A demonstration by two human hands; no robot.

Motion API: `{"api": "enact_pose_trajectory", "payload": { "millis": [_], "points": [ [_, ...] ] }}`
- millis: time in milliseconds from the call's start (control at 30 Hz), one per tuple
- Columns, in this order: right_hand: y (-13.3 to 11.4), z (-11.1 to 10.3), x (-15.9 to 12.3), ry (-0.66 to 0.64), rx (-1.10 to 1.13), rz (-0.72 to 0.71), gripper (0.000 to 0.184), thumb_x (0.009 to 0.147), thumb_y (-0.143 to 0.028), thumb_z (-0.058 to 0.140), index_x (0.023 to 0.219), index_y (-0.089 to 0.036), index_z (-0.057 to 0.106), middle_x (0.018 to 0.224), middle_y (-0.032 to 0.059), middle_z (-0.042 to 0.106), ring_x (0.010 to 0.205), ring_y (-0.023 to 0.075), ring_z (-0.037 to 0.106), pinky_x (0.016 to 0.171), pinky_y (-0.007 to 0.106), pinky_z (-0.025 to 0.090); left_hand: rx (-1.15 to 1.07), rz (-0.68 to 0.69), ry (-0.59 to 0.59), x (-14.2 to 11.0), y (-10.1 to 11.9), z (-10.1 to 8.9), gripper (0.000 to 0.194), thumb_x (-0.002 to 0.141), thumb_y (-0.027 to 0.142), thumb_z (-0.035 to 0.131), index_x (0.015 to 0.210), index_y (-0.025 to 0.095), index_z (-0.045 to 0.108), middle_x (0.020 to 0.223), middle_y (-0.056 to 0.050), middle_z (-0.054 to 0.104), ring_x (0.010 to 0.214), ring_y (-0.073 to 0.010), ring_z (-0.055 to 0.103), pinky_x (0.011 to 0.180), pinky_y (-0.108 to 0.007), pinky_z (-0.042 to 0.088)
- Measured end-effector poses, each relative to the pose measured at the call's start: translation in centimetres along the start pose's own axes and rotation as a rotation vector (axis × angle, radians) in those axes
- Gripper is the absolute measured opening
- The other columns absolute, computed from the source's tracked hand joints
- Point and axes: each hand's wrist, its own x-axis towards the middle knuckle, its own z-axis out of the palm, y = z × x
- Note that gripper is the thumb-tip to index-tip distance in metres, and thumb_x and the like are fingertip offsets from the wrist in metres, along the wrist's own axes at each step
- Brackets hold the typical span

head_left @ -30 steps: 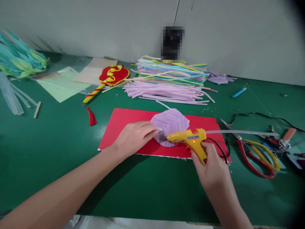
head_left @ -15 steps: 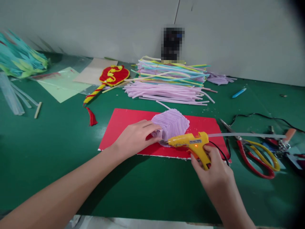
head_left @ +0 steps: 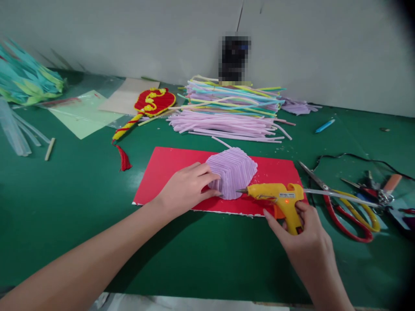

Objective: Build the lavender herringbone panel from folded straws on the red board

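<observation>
A lilac panel of pipe cleaners laid side by side rests on a red board. My left hand pinches a lilac pipe cleaner at the panel's left edge with thumb and fingers; its held end is partly hidden. In my right hand is a yellow hot glue gun, gripped by its handle. Its nozzle points left, near the panel's lower right edge, and its small orange light is lit. A clear glue stick sticks out of the gun's back.
Behind the board lies a pile of pipe cleaners. Red and yellow handled scissors and pliers-like tools lie at the right. A red and yellow fan with a tassel, green paper and clear glue sticks are on the left.
My right hand has drawn the glue gun to the right, so its nozzle is away from my left fingertips. My left hand has stayed almost in place at the panel's edge.
</observation>
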Motion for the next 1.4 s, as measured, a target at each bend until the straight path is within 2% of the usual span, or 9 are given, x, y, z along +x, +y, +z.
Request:
{"api": "enact_pose_trajectory", "payload": {
  "millis": [167,300,467,600,733,800,867,1067,1400],
  "points": [
    [1.3,-0.4,2.6,-0.003,-0.094,0.133,0.060,0.058,-0.059,0.064,0.097,-0.015,0.053,0.086,0.0112,0.060,0.074,0.0261,0.059,0.055,0.033,0.046,-0.051,-0.015,-0.030,0.1,0.2,-0.1,0.029,0.082,0.039,0.056,0.103,0.019,0.061,0.100,-0.004,0.060,0.092,-0.0183,0.055,0.078,-0.031,0.047],
    [1.7,-0.7,4.8,-0.061,-0.201,0.178,0.059,0.066,-0.055,0.059,0.105,-0.013,0.052,0.101,0.0160,0.058,0.090,0.0314,0.057,0.070,0.041,0.047,-0.129,-0.053,-0.054,0.1,0.3,-0.3,0.031,0.079,0.040,0.060,0.103,0.020,0.061,0.103,-0.004,0.058,0.094,-0.0188,0.055,0.080,-0.032,0.047],
    [2.2,-0.3,6.1,-0.149,-0.226,0.118,0.060,0.070,-0.057,0.055,0.107,-0.010,0.053,0.105,0.0171,0.056,0.096,0.0324,0.055,0.078,0.044,0.046,-0.308,-0.141,-0.066,0.2,-0.2,-0.7,0.039,0.077,0.045,0.061,0.109,0.023,0.058,0.109,-0.004,0.054,0.100,-0.0183,0.054,0.087,-0.032,0.046],
    [2.2,-1.1,6.2,-0.072,-0.296,0.017,0.064,0.067,-0.065,0.054,0.102,-0.012,0.059,0.099,0.0178,0.054,0.100,0.0372,0.051,0.082,0.051,0.042,-0.339,-0.144,-0.078,0.3,-0.9,-1.3,0.040,0.074,0.041,0.065,0.111,0.026,0.058,0.110,-0.003,0.052,0.103,-0.0193,0.051,0.090,-0.033,0.045],
    [-0.2,-1.8,6.1,0.131,-0.103,-0.243,0.033,0.081,-0.042,0.053,0.099,-0.017,0.063,0.096,0.0135,0.057,0.089,0.0266,0.056,0.075,0.041,0.046,-0.338,-0.143,-0.053,0.0,-1.3,-1.5,0.022,0.082,0.031,0.058,0.102,0.024,0.062,0.101,-0.002,0.056,0.096,-0.0165,0.053,0.083,-0.029,0.046],
    [-2.1,-1.2,6.1,0.061,0.084,-0.483,0.020,0.083,-0.027,0.054,0.097,-0.018,0.064,0.092,0.0093,0.060,0.086,0.0208,0.058,0.078,0.036,0.047,-0.361,-0.142,-0.020,-0.2,-1.3,-1.2,0.017,0.084,0.027,0.055,0.099,0.023,0.063,0.096,-0.002,0.057,0.091,-0.0151,0.055,0.080,-0.027,0.047],
    [-4.0,0.1,5.9,-0.073,0.214,-0.568,0.017,0.084,-0.021,0.052,0.094,-0.020,0.065,0.090,0.0064,0.061,0.085,0.0182,0.058,0.078,0.033,0.048,-0.386,-0.137,0.011,-0.3,-1.3,-0.7,0.016,0.084,0.025,0.055,0.098,0.022,0.063,0.093,-0.002,0.058,0.089,-0.0147,0.056,0.079,-0.027,0.047],
    [-7.3,4.0,5.4,-0.297,0.438,-0.477,0.020,0.086,-0.018,0.049,0.095,-0.021,0.067,0.089,0.0046,0.060,0.084,0.0149,0.058,0.074,0.028,0.049,-0.366,-0.187,0.005,-0.1,-1.1,0.1,0.013,0.083,0.023,0.055,0.093,0.021,0.063,0.090,-0.003,0.058,0.088,-0.0160,0.056,0.077,-0.030,0.047],
    [-7.3,5.1,5.1,-0.297,0.496,-0.451,0.022,0.084,-0.014,0.050,0.094,-0.021,0.068,0.087,0.0043,0.061,0.081,0.0137,0.060,0.069,0.026,0.052,-0.355,-0.227,-0.018,-0.2,-1.0,-0.1,0.013,0.082,0.022,0.057,0.094,0.021,0.063,0.090,-0.002,0.057,0.088,-0.0152,0.055,0.075,-0.028,0.046]
  ]
}}
